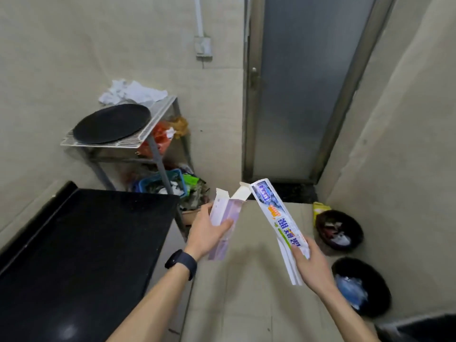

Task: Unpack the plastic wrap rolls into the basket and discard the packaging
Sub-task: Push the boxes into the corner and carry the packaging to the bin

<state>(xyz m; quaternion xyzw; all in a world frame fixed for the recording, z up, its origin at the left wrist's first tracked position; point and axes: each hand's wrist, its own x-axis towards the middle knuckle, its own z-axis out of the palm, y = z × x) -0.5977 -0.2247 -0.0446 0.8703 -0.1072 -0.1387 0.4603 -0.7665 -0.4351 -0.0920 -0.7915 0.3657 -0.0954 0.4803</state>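
Both of my forearms reach forward over the pale floor (246,292); a dark band (181,264) sits on my left wrist. My left hand (206,233) is closed around the middle of a long purple-and-white box (225,218), thumb across its front face, fingers behind it. That box is tilted, its far end up, and the end flaps (230,193) there stand open. My right hand (311,262) is closed around the near end of a second long box (276,213), white with blue and green print. This box slants away from me to the left, and its far flap (243,192) also hangs open, close to the open end of the first box. Whether either box has a roll inside cannot be seen.

Left of my left arm lies a black countertop (81,243). Beyond it stands a metal rack (158,154) with a round black tray (112,123) and crumpled white paper (130,93) on top, and a blue basket (172,180) with clutter at its foot. Right of my right hand, two dark bins (339,229) sit on the floor by the wall, both holding rubbish. A frosted door (303,87) closes the far end.
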